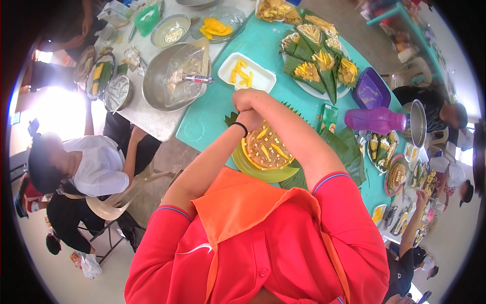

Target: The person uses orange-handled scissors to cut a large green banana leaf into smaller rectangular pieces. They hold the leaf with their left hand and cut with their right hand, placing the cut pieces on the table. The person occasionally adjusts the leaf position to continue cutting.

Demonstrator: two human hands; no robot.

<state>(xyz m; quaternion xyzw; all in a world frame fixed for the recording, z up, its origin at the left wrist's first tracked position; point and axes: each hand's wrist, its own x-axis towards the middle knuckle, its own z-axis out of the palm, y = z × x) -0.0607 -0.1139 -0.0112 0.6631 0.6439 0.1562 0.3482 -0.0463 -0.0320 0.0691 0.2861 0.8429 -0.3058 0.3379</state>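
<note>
My right hand (245,98) crosses above my left hand (253,118), which has a black band at its wrist. The two meet at the near edge of a white foam tray (262,78) with yellow mango strips (242,73). Their fingers are hidden, so what they hold cannot be told. Below them, partly behind my forearms, a round brown cake (267,150) topped with mango strips and small pale cubes lies on a yellow-green plate (248,169). Jagged green leaf edges show around the cake. Right of it are banana leaves (343,152) and a small green box (328,117).
At left stand a large steel bowl (152,85) holding plastic and a metal-handled tool, and a glass bowl (171,30). A leaf-lined platter of food (303,85), a purple container (371,88) and a purple bottle (374,119) are at right. A person in white (97,163) sits at left.
</note>
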